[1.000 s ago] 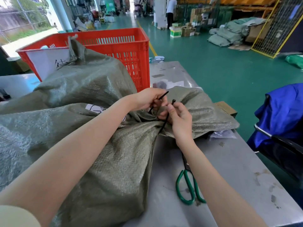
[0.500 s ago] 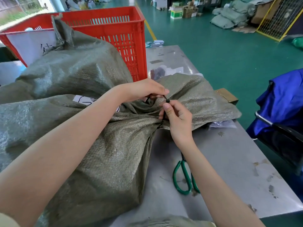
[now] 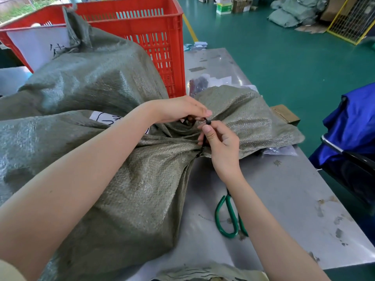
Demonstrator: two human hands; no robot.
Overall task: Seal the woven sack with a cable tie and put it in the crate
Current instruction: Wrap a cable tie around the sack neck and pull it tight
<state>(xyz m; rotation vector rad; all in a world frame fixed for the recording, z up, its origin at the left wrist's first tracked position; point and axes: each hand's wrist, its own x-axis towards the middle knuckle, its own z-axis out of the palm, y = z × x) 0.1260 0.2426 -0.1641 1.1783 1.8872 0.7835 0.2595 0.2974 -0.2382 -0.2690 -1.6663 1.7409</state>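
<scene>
A big grey-green woven sack [image 3: 125, 179] lies across the metal table [image 3: 284, 199], its neck bunched near the middle. A black cable tie [image 3: 207, 123] loops around that neck. My right hand [image 3: 220, 142] pinches the tie just under its small square head. My left hand [image 3: 182, 109] grips the tie's other end above the gathered neck, fingertips almost touching the head. The red plastic crate [image 3: 158, 33] stands behind the sack at the table's far side, with another sack [image 3: 97, 74] leaning against it.
Green-handled scissors [image 3: 229, 218] lie on the table under my right forearm. A small cardboard box [image 3: 285, 113] and clear bags sit at the table's right edge. A blue cloth [image 3: 353, 122] hangs over a chair on the right. Green floor beyond.
Both loose ends of the tie stood apart a second ago. Now my hands have brought them together at the sack's neck. The view has tilted down and closer.
</scene>
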